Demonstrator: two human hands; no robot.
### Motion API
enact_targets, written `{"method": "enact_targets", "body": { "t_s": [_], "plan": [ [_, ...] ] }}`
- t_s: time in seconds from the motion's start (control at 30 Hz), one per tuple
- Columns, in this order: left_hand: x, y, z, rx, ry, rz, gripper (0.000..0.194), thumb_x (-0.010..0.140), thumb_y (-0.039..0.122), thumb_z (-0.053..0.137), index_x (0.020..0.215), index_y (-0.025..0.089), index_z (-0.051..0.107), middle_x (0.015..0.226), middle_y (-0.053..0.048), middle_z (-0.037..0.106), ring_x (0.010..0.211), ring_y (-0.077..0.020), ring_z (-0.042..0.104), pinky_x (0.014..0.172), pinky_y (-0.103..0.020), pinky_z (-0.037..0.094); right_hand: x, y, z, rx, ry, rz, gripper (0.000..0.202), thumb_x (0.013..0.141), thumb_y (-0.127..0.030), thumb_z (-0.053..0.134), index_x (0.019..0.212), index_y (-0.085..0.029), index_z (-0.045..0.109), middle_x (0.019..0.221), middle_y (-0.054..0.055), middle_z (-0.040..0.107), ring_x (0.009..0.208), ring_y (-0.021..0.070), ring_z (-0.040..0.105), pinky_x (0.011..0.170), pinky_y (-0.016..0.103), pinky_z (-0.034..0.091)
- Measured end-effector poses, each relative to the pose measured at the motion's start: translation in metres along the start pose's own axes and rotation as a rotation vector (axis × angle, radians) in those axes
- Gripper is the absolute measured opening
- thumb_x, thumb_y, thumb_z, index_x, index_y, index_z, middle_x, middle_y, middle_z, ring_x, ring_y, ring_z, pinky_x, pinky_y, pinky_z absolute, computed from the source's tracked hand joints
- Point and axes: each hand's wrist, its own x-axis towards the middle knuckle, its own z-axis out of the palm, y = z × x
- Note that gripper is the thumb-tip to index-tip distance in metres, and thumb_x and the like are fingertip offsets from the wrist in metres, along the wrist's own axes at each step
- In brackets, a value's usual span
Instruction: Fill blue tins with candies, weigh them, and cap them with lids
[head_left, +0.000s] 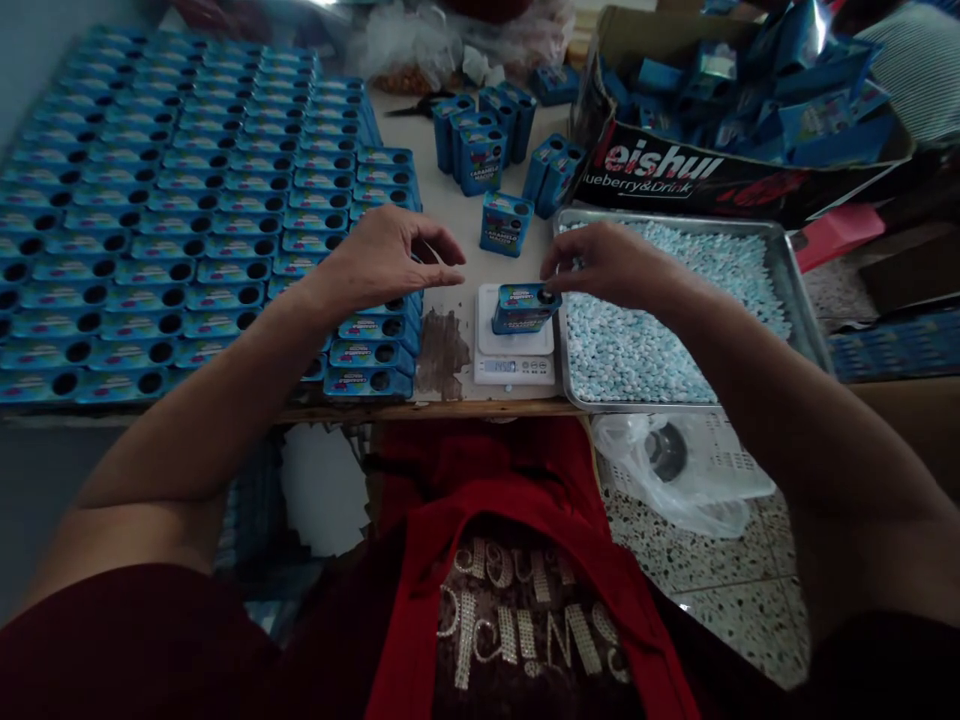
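Observation:
A small blue candy box with a round hole in its top stands on a white digital scale, whose display is lit. My right hand is over the box's right end, fingertips bent together beside the hole. Whatever lies between those fingertips is too small to make out. To the left of the scale, my left hand hovers with thumb and fingers apart, holding nothing. Right of the scale, a metal tray is filled with small white and pale-blue candies. Another blue box stands just behind the scale.
Rows of blue boxes cover the table's left side. Several more boxes stand behind the scale. A black carton of blue packages sits at the back right, near a red scoop-like piece. Plastic bags lie at the back.

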Motion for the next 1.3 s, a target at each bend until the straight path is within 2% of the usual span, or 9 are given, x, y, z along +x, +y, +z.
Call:
{"method": "enact_targets", "body": {
  "t_s": [0.13,0.27,0.33,0.43,0.53,0.63,0.83,1.07,1.3],
  "plan": [
    [-0.009,0.001,-0.009,0.052,-0.008,-0.011,0.023,0.087,0.044,0.092,0.101,0.026,0.09,0.086,-0.006,0.08,0.087,-0.0274,0.077,0.079,-0.038,0.059,-0.017,0.029,-0.01,0.504,0.189,0.265,0.031,0.088,-0.028,0.105,0.083,-0.022,0.075,0.072,-0.003,0.058,0.062,0.0083,0.045,0.053,0.021,0.036],
    [-0.048,0.017,-0.001,0.233,0.028,0.048,0.015,0.09,0.039,0.084,0.101,0.029,0.088,0.11,-0.011,0.083,0.116,-0.0399,0.079,0.105,-0.052,0.06,-0.051,0.073,-0.018,0.982,0.493,0.582,0.035,0.102,-0.012,0.085,0.08,-0.022,0.059,0.073,-0.006,0.052,0.057,0.005,0.04,0.047,0.01,0.035],
    [-0.072,0.029,0.024,0.345,0.033,0.073,0.011,0.095,0.035,0.079,0.101,0.03,0.087,0.117,-0.014,0.083,0.125,-0.044,0.076,0.109,-0.058,0.058,-0.067,0.091,-0.015,1.056,0.62,0.667,0.037,0.102,-0.007,0.078,0.079,-0.022,0.053,0.073,-0.006,0.053,0.057,0.0052,0.045,0.047,0.008,0.04],
    [-0.091,0.043,0.085,0.417,0.04,0.04,0.011,0.104,0.032,0.078,0.098,0.031,0.087,0.115,-0.015,0.085,0.118,-0.0425,0.078,0.1,-0.058,0.061,-0.082,0.103,-0.005,1.091,0.542,0.655,0.032,0.096,-0.005,0.079,0.082,-0.022,0.056,0.076,-0.005,0.055,0.056,0.0061,0.047,0.045,0.009,0.042],
    [-0.082,0.043,0.146,0.442,0.163,-0.088,0.015,0.111,0.032,0.077,0.104,0.029,0.09,0.115,-0.016,0.086,0.12,-0.0426,0.08,0.1,-0.058,0.064,-0.083,0.098,0.007,1.113,0.353,0.552,0.027,0.087,-0.008,0.086,0.09,-0.023,0.064,0.079,-0.004,0.058,0.055,0.0069,0.044,0.042,0.011,0.039],
    [-0.061,0.031,0.181,0.483,0.254,-0.18,0.022,0.114,0.039,0.076,0.122,0.027,0.093,0.12,-0.018,0.086,0.123,-0.0434,0.081,0.104,-0.058,0.063,-0.083,0.086,0.019,1.173,0.26,0.525,0.029,0.078,-0.01,0.091,0.096,-0.022,0.071,0.08,-0.003,0.063,0.056,0.0056,0.046,0.043,0.01,0.036],
    [-0.053,0.007,0.193,0.503,0.272,-0.209,0.023,0.115,0.04,0.074,0.11,0.031,0.094,0.108,-0.014,0.088,0.111,-0.039,0.084,0.096,-0.05,0.061,-0.107,0.085,0.032,1.081,0.215,0.473,0.034,0.069,-0.02,0.101,0.097,-0.019,0.082,0.076,0.001,0.07,0.057,0.0059,0.049,0.045,0.013,0.035],
    [-0.065,0.014,0.195,0.486,0.288,-0.229,0.022,0.112,0.036,0.075,0.107,0.029,0.095,0.104,-0.013,0.089,0.105,-0.0363,0.086,0.093,-0.047,0.06,-0.124,0.106,0.005,0.977,0.347,0.462,0.034,0.067,-0.017,0.101,0.097,-0.02,0.084,0.084,0.002,0.077,0.065,0.007,0.058,0.054,0.014,0.046],
    [-0.066,-0.003,0.206,0.584,0.478,-0.197,0.023,0.107,0.048,0.086,0.104,0.028,0.096,0.09,-0.012,0.088,0.091,-0.0348,0.085,0.08,-0.042,0.055,-0.134,0.125,0.01,0.97,0.331,0.46,0.038,0.065,-0.028,0.107,0.093,-0.021,0.084,0.075,0.0,0.071,0.06,0.0073,0.053,0.05,0.016,0.04]
  ]
}}
